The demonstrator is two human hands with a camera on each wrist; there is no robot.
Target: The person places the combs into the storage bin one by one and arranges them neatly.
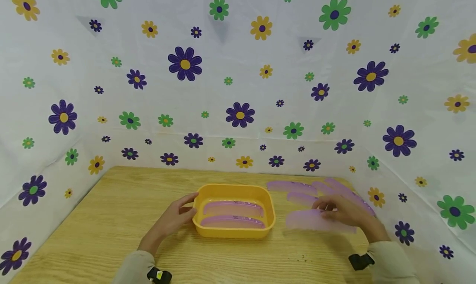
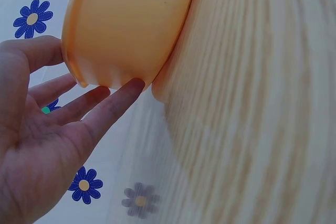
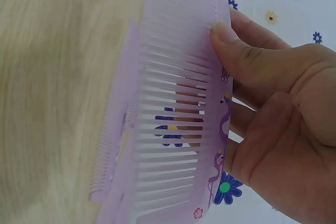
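Backing wood-grain table (image 1: pixel 111 218) and tray (image 1: pixel 234 233): floral sheeting (image 1: pixel 223 94)

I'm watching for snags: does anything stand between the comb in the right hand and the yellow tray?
No loose object shows between the comb and the yellow tray; only the tray's raised right wall would likely need clearing. The left hand is on the opposite side.

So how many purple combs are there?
7 visible: two combs in the yellow tray, one comb in the right hand, four combs on the table beyond it, some overlapping; more may be hidden.
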